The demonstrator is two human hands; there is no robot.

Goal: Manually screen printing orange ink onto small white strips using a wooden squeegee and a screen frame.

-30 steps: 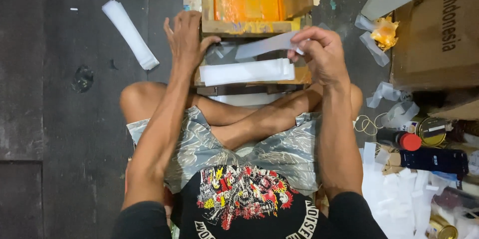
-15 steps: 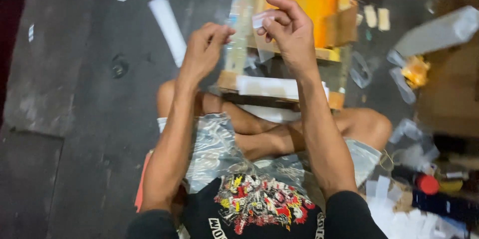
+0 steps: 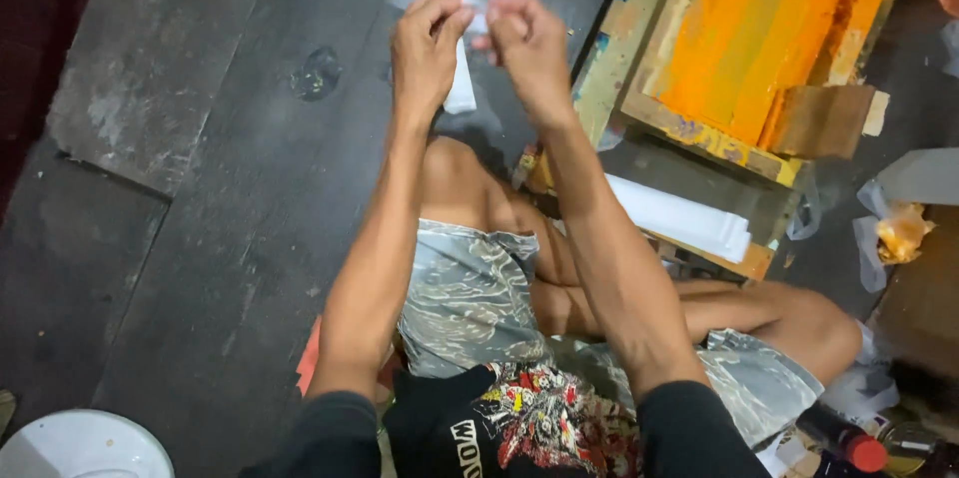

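My left hand (image 3: 428, 43) and my right hand (image 3: 529, 43) are raised side by side over the dark floor, both pinching a thin clear plastic piece (image 3: 478, 0) between them. Behind the hands a white strip (image 3: 452, 33) lies on the floor, partly hidden by my fingers. To the right stands a wooden screen-printing frame (image 3: 639, 48) with orange ink (image 3: 769, 38) spread inside it. A stack of white strips (image 3: 679, 213) rests on the board below the frame. I sit cross-legged in patterned shorts.
A wooden squeegee block (image 3: 824, 118) lies in the frame's corner. Crumpled plastic with an orange lump (image 3: 904, 228) sits at the right. A white bowl (image 3: 85, 446) is at the bottom left. A red-capped bottle (image 3: 849, 443) lies at the lower right. A wet mark (image 3: 318, 71) stains the floor.
Both hands moved left, away from the frame and out over the bare floor, and came close together on the clear plastic piece. The view swung left.
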